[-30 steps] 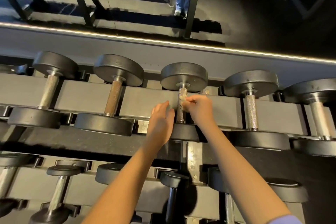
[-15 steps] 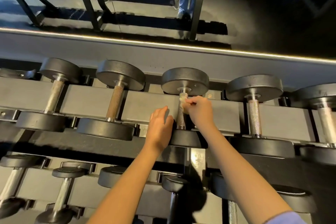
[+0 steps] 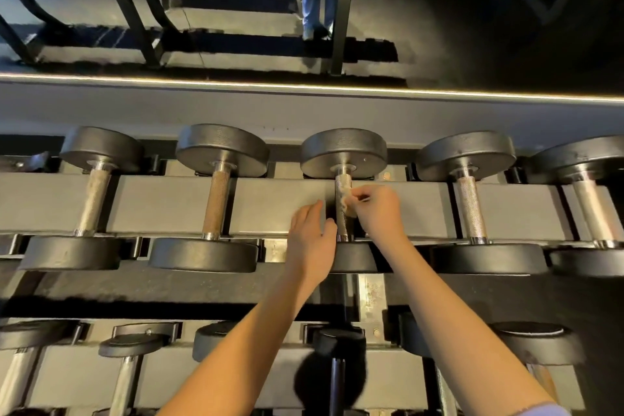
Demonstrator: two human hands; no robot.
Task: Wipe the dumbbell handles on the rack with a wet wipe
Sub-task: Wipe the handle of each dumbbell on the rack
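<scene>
The right hand [image 3: 378, 209] pinched the limp, probably slippery wipe [image 3: 346, 202] in its fingers against the rigid knurled handle [image 3: 342, 223], while the left hand [image 3: 312, 236] lay just beside it, fingers straight.

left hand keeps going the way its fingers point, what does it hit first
Likely the grey rack rail just left of the middle dumbbell's handle; the left hand may be touching it, depth is unclear. Beyond lies that dumbbell's far head.
</scene>
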